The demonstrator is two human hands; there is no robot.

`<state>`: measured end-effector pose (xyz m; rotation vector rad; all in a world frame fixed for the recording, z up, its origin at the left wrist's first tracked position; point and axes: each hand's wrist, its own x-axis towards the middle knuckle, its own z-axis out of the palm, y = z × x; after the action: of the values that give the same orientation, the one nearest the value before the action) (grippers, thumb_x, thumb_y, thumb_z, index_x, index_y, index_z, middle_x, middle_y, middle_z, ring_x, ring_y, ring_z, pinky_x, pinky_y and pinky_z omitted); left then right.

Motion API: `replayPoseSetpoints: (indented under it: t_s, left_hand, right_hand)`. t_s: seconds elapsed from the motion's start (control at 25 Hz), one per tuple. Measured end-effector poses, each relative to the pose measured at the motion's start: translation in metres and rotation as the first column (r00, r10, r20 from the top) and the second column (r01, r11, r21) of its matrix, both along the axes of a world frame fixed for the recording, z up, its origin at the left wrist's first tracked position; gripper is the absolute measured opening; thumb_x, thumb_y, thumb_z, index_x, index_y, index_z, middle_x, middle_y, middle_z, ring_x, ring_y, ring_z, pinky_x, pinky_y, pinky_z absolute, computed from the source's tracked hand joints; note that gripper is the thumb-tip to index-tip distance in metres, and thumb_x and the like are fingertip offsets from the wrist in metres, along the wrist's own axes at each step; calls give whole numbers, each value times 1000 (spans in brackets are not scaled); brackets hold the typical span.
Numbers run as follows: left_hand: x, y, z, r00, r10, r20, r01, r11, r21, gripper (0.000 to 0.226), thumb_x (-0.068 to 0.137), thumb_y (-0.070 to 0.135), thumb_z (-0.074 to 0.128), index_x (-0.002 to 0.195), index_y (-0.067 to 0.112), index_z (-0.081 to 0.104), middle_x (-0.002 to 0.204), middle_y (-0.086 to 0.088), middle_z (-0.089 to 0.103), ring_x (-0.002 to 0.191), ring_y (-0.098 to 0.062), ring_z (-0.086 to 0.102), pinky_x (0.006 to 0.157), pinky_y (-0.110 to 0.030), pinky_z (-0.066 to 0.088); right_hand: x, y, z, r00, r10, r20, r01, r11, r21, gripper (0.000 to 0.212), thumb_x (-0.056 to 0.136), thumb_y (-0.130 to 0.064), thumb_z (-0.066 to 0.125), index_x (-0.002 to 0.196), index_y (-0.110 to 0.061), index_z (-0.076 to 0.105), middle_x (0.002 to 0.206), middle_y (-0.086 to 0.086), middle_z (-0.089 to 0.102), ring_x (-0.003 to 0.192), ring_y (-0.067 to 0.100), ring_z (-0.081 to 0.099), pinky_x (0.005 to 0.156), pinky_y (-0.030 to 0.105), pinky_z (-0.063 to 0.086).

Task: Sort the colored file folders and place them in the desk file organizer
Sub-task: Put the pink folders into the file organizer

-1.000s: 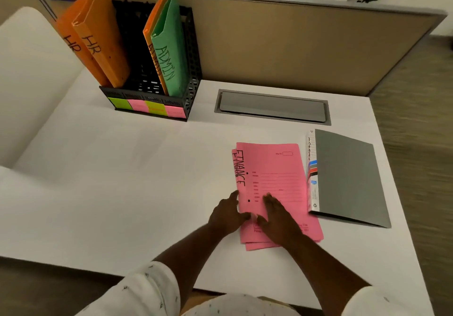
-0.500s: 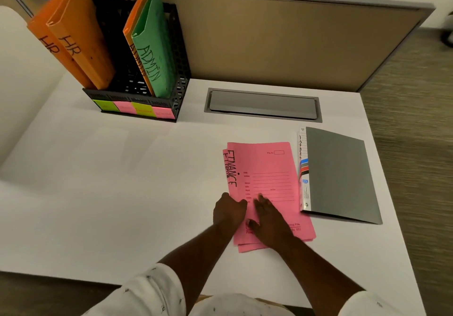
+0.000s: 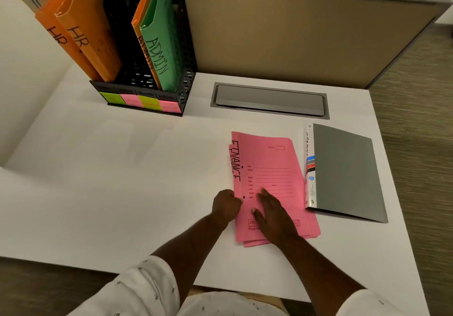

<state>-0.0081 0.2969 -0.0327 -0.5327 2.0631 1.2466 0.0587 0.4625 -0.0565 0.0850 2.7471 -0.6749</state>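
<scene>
head view: our left hand (image 3: 226, 205) pinches the spine edge of the pink finance folders (image 3: 269, 163), which lie flat on the white desk (image 3: 122, 168). our right hand (image 3: 272, 214) lies flat, fingers straight, on top. we judge this the pickup; next we lift them into the desk file organizer (image 3: 187, 80), in the slot that looks free beside the orange hr folders (image 3: 83, 33).

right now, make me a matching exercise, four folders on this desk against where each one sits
1 HR folders
2 green ADMIN folder
3 FINANCE folders
4 grey folder

a flat under the right hand
b left end of the organizer
c flat near the desk's right edge
d right end of the organizer

Pairs: 1-b, 2-d, 3-a, 4-c
</scene>
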Motion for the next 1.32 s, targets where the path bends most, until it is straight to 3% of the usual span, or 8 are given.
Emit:
replayPoseSetpoints:
  t_s: [0.44,0.64,0.8,0.96,1.04,1.12,1.2,1.32]
  left_hand:
    - [-24,-131,28,999,-12,46,4,987,164,16,97,5,56,112,5,62,116,-16,70,96,-33,71,67,-43,63]
    - [-43,-216,39,986,-155,-62,166,953,252,18,96,4,60,113,-1,58,110,-21,70,96,-36,73,77,-56,62]
    - [-60,-284,58,958,-229,-173,272,919,286,9,91,0,62,99,3,57,107,-23,69,93,-36,73,70,-53,63]
    - [-67,-338,78,875,-301,-379,364,925,107,10,86,9,66,91,10,57,91,-13,69,82,-31,71,63,-44,62]
    - [-67,-355,88,810,-345,-474,399,917,14,12,85,21,65,85,24,54,80,5,67,70,-17,66,54,-25,55]
    - [-67,-365,100,757,-373,-537,422,906,-34,11,86,31,63,87,29,52,80,12,65,70,-10,64,54,-17,49]
    - [-68,-368,112,703,-381,-600,417,905,-87,13,85,40,60,89,32,50,81,14,63,70,-7,62,57,-16,47]
    - [-68,-369,129,597,-362,-716,360,918,-165,19,80,49,54,86,35,42,74,14,56,61,-7,57,54,-10,38]
  right_hand:
    - [-28,-112,21,996,-53,-68,52,999,-4,59,103,-45,44,155,-20,33,164,2,27,149,21,28,120,40,30]
    - [-52,-196,34,983,-165,-77,165,986,-7,60,103,-48,43,156,-22,31,164,-1,26,148,21,31,118,43,35]
    - [-86,-270,59,964,-219,-152,207,974,-88,61,103,-52,39,155,-22,31,162,-2,31,145,22,37,114,43,38]
    - [-139,-335,105,930,-270,-249,236,959,-158,60,100,-60,38,150,-27,36,155,-3,43,136,24,48,104,43,45]
    - [-169,-358,134,900,-296,-320,236,948,-215,59,95,-71,33,139,-32,40,142,-4,55,120,26,60,84,39,54]
    - [-197,-373,163,870,-291,-398,208,949,-238,64,94,-73,32,142,-31,39,140,-1,58,117,27,63,84,38,53]
    - [-223,-382,190,834,-298,-463,217,951,-222,64,97,-62,43,150,-28,33,136,4,62,109,24,66,82,32,50]
    - [-250,-387,227,811,-278,-515,223,960,-167,66,94,-41,54,153,-29,27,110,7,69,71,12,63,60,23,52]
